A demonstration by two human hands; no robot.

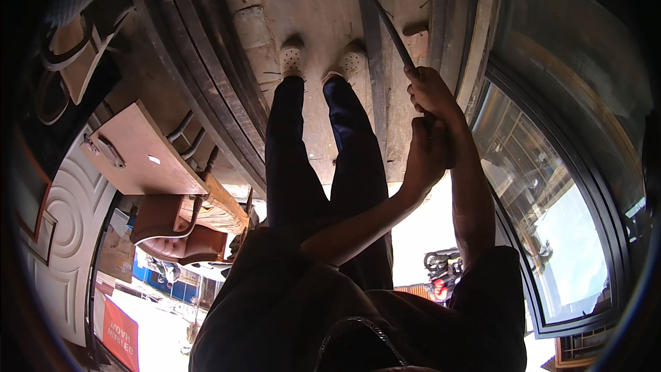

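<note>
while both hands are closing around one long dark metal bar (387, 24), the person is standing bent far forward over a worn concrete floor (303, 0), dark trouser legs and pale perforated shoes (290, 60) showing just beside the bar. the right hand (430, 91) is gripping higher along the bar, fingers wrapped tight around it; the left hand (425, 151) is clamping on just behind it, the two hands nearly touching. the bar's long axis is running from the hands up and leftward in the picture, its far end pointing toward the floor near a flat steel strip (370, 41) and curved metal frames (206, 76); the tip itself is too small to make out. judging by the grip, the step in hand looks like working or prying with the bar against something at floor level. any next move is calling for a steady two-handed hold and for keeping the bar's end clear of the shoes. a large arched glass door (551, 186) is standing close on the right.
</note>
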